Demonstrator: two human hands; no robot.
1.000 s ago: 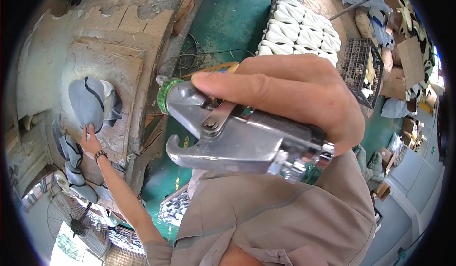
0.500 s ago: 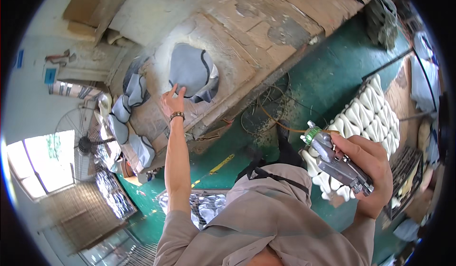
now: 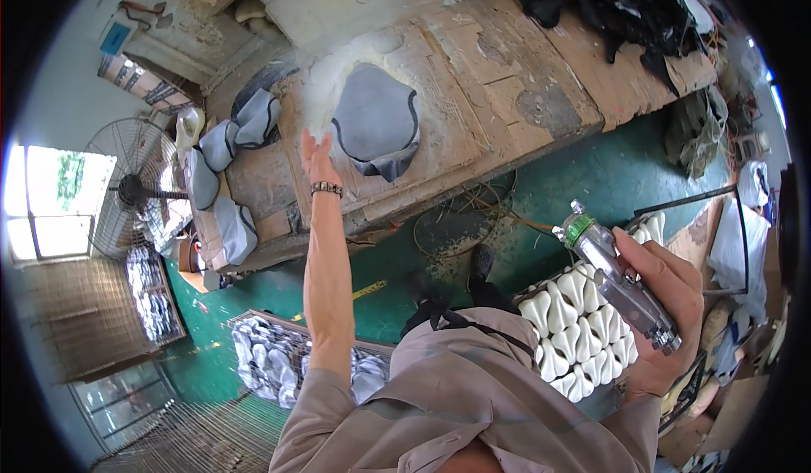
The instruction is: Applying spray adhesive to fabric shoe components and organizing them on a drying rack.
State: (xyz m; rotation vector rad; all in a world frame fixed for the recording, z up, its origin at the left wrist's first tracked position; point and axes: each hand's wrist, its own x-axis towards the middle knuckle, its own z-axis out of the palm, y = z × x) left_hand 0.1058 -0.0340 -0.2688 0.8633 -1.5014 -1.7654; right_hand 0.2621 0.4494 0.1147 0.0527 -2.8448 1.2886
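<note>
A grey fabric piece with black edging (image 3: 374, 114) lies on the worn, dusty workbench (image 3: 473, 135); its near end folds over into a darker flap. Just left of it, my left hand (image 3: 319, 162) hovers apart from the piece with its fingers spread and nothing in them. On the right, my right hand (image 3: 672, 291) is wrapped round a metal spray gun (image 3: 621, 274) with a green ring near its nozzle. An orange-brown hose (image 3: 528, 222) runs from near the gun toward the floor. More grey black-edged pieces (image 3: 258, 118) lie along the bench's left end.
White padded shapes (image 3: 579, 329) sit in rows at my right side. A rack of grey pieces (image 3: 266, 363) stands at lower left, and a fan (image 3: 131, 187) beside the bench. Black material (image 3: 591, 4) is heaped at the far right. A coiled hose (image 3: 460, 228) lies on the green floor.
My left hand has come off the grey piece's near edge and moved to its left, fingers now spread. The whole view has turned. The spray gun stays in my right hand.
</note>
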